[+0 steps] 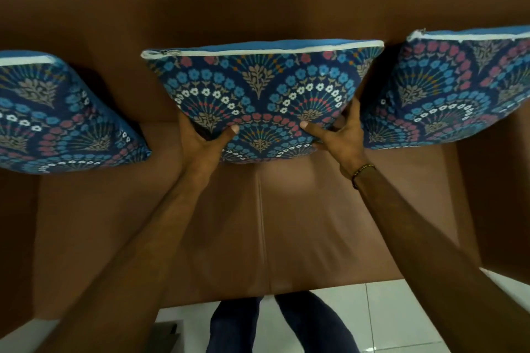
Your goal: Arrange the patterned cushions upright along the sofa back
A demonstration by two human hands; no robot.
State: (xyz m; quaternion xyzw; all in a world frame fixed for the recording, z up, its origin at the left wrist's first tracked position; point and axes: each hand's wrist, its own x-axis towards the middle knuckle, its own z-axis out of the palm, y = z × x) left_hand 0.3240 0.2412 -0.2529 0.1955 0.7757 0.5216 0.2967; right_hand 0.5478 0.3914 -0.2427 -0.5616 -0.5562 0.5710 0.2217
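Note:
Three dark blue cushions with a floral fan pattern stand along the brown sofa back point(258, 3). The middle cushion point(263, 86) is upright, zipper edge on top. My left hand point(205, 143) grips its lower left corner, thumb on the front. My right hand point(339, 135) grips its lower right corner the same way. The left cushion point(57, 117) leans against the back, partly cut off by the frame edge. Touching the middle cushion's right side, the right cushion point(447, 92) stands upright.
The brown sofa seat point(258, 223) stretches below the cushions, with a seam down its middle. Sofa arms rise at both sides. White floor tiles point(401, 315) and my legs point(275, 324) show at the bottom.

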